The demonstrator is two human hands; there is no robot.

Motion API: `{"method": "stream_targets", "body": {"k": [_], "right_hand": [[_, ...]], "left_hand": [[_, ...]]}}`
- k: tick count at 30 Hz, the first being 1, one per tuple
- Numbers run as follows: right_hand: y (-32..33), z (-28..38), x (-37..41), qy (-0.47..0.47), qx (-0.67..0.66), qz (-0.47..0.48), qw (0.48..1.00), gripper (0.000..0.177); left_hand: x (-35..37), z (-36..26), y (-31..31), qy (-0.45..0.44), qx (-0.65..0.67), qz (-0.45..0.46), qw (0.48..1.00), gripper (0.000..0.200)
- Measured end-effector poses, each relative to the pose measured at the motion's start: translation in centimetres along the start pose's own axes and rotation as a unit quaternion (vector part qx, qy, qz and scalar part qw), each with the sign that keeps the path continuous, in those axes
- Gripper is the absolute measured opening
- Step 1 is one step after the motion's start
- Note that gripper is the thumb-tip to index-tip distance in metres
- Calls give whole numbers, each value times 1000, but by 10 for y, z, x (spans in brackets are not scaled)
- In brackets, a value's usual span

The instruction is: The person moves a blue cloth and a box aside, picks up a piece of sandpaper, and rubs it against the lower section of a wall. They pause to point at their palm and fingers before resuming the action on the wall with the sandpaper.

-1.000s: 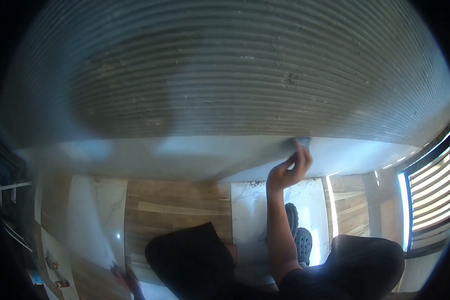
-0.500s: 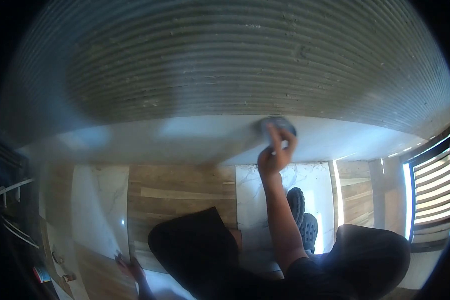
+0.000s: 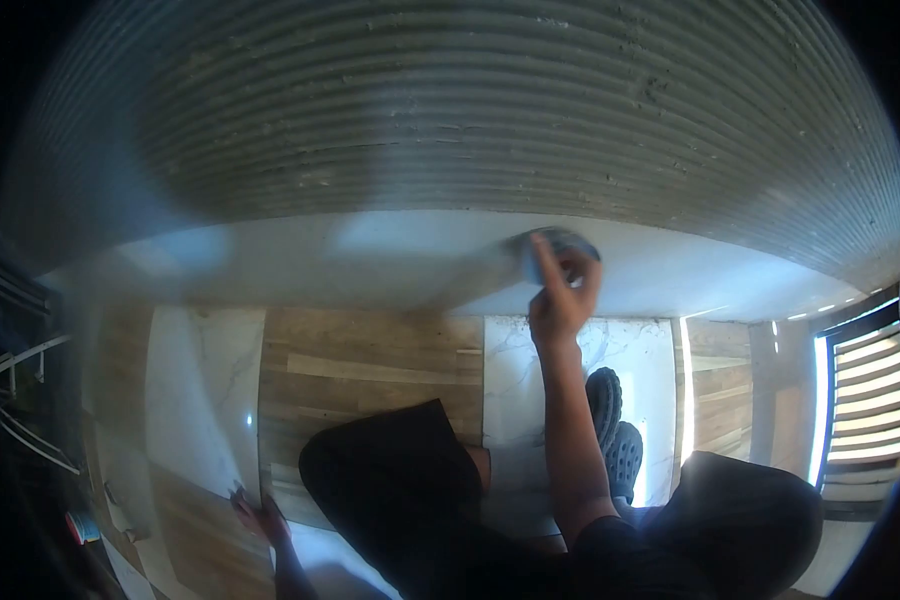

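Observation:
My right hand [image 3: 562, 300] is closed round a grey, rounded, pad-like thing [image 3: 578, 243] whose exact kind is blurred. It lies against the smooth white band [image 3: 410, 245] at the foot of the wall, just below the ribbed grey surface [image 3: 450, 120]. Down at the left, my left hand [image 3: 260, 515] rests on the floor with its fingers spread, beside the seam of a wood-look tile [image 3: 370, 370]. No object shows in that hand.
White marbled tiles [image 3: 205, 390] alternate with wood-look ones on the floor. Grey clogs [image 3: 624, 455] are under my right forearm. A slatted opening [image 3: 870, 400] lets in light at right. Metal frames [image 3: 30, 360] and a small red-and-blue container [image 3: 82, 527] stand at left.
The camera view has shifted slightly, so the wall band sits higher in it. My right hand with the grey thing has moved slightly down the band. The left hand stays on the floor.

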State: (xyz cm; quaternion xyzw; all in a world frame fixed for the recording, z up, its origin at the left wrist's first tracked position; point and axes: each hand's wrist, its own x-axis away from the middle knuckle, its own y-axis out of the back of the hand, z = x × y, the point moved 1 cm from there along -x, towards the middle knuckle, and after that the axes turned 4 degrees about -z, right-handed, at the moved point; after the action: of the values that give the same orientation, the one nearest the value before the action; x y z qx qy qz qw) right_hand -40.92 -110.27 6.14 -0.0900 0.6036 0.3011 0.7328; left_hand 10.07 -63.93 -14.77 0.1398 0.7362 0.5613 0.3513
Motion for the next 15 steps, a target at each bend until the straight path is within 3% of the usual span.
{"method": "stream_targets", "body": {"k": [1,3,4,5,7,8,9,11,13,15], "right_hand": [[2,1,6,39,0,57,998,61],[3,-9,7,-67,19,-57,996,56],[-1,0,6,-274,-78,-164,944,44],[-3,1,13,-277,-81,-162,944,44],[-7,0,34,-154,-30,-14,988,33],[-9,8,35,-100,-35,85,991,23],[-9,14,32,-75,-34,124,989,23],[-13,-1,42,-210,-88,74,971,31],[-9,-35,53,-266,-66,-25,961,15],[16,-51,30,-321,-97,-90,938,24]], "left_hand": [[1,7,-8,0,0,0,1000,58],[4,23,-23,1,40,-27,999,58],[5,23,-24,5,37,-29,999,58],[5,23,-24,24,70,-20,997,59],[5,14,-15,38,105,-10,994,59],[2,1,-4,28,83,-6,996,60],[-1,-6,1,20,61,-4,998,61],[-3,6,-18,24,103,-9,994,61],[5,20,-15,40,136,-12,990,61],[0,-4,-2,31,109,-19,993,60]]}}
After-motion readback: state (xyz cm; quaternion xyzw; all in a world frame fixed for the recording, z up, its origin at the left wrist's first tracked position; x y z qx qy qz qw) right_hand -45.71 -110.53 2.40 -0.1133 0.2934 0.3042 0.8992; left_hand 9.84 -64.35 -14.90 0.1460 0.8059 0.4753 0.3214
